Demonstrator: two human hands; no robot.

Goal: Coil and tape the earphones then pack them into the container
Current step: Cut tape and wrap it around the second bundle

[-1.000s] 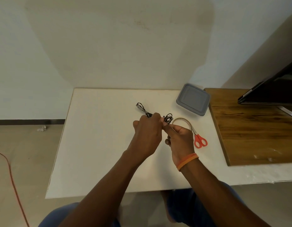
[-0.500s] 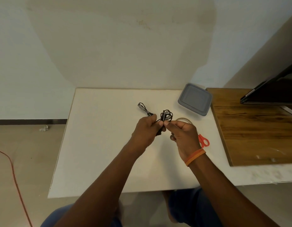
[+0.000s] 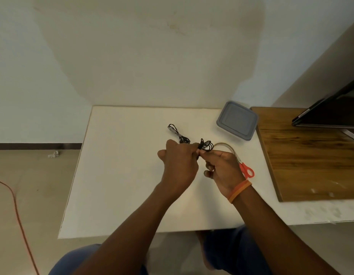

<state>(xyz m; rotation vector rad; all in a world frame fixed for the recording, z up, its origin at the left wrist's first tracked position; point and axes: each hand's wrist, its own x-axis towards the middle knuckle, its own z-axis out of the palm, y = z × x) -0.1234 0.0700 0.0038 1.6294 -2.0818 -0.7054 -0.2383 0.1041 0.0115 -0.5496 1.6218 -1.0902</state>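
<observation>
A grey lidded container sits at the upper right of the white table, just beside a wooden board that carries a dark screen at the frame's right edge. Red-handled scissors and a ring of tape lie partly hidden behind the right hand (an orange band circles its wrist). Another bundled cable rests on the table above the left hand. Pale walls rise behind; an orange cord trails over the tiled floor at lower left. At centre frame, both hands meet above the table: the right pinches the coiled black earphones, the left clenches the cord beside them. Half a second earlier the hands sat slightly apart; now their fingertips touch.
</observation>
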